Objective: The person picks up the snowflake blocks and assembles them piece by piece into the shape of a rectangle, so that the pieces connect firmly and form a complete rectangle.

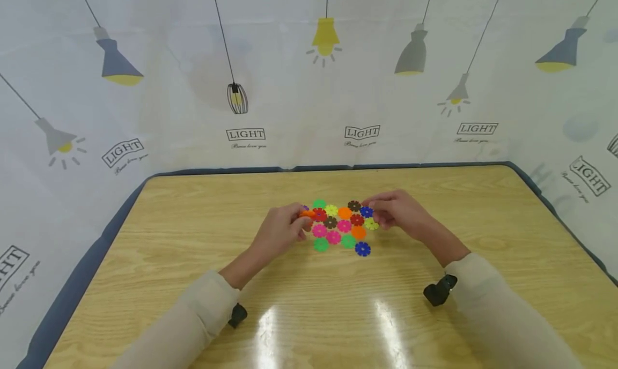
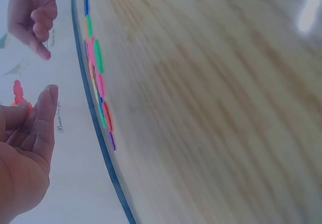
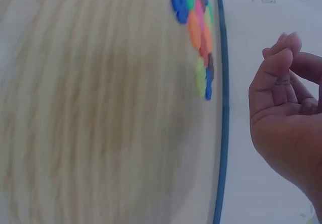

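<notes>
In the head view, several notched plastic snowflake discs [image 1: 333, 237] in bright colours lie in a close cluster on the wooden table. At its left side, my left hand [image 1: 285, 225] pinches an orange snowflake disc [image 1: 307, 214] between thumb and fingers. The left wrist view shows the held disc [image 2: 18, 90] partly hidden by the fingers. My right hand [image 1: 398, 213] hovers by the cluster's right edge, close to a blue disc [image 1: 366, 212] and a yellow disc [image 1: 371, 223]. Its fingers are loosely bent, and the right wrist view shows nothing between them.
The wooden table [image 1: 203, 219] has a dark edge [image 1: 285, 169] along the back. Behind it hangs a white curtain [image 1: 289, 90] printed with lamps. A small black device [image 1: 439, 290] sits at the right sleeve, and another black device [image 1: 237, 315] at the left.
</notes>
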`<state>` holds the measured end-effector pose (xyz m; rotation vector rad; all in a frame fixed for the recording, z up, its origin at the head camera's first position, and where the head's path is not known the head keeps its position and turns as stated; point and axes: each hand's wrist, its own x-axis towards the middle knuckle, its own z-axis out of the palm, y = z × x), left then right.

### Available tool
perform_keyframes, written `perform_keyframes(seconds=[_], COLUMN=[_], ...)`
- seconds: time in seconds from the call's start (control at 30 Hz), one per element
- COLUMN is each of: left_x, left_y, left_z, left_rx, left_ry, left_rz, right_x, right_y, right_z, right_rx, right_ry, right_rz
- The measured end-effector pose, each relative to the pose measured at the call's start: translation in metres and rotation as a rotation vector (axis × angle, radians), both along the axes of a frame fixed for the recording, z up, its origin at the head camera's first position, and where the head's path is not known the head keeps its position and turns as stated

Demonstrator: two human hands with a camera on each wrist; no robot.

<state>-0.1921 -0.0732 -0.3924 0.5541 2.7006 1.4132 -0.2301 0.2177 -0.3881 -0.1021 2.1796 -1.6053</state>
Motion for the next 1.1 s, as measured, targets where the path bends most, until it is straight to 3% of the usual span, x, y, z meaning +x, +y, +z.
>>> perform_keyframes(seconds=[0.3, 0.53, 0.97, 1.1], left_x=[0.002, 0.001, 0.003, 0.002], left_y=[-0.006, -0.009, -0.01, -0.01], left_z=[-0.006, -0.011, -0.009, -0.009], left_rx=[-0.035, -0.036, 0.011, 0.02], left_ry=[-0.049, -0.044, -0.1, -0.086], left_rz=[0.051, 0.055, 0.061, 0.052], right_x=[-0.005, -0.003, 0.002, -0.002], right_y=[0.02, 0.019, 0.006, 0.005], right_z=[-0.022, -0.032, -0.031, -0.029], right_rx=[0.138, 0.148, 0.353, 0.363], right_ry=[-0.014, -0.043, -0.007, -0.035], right_rz=[-0.039, -0.039, -0.006, 0.006])
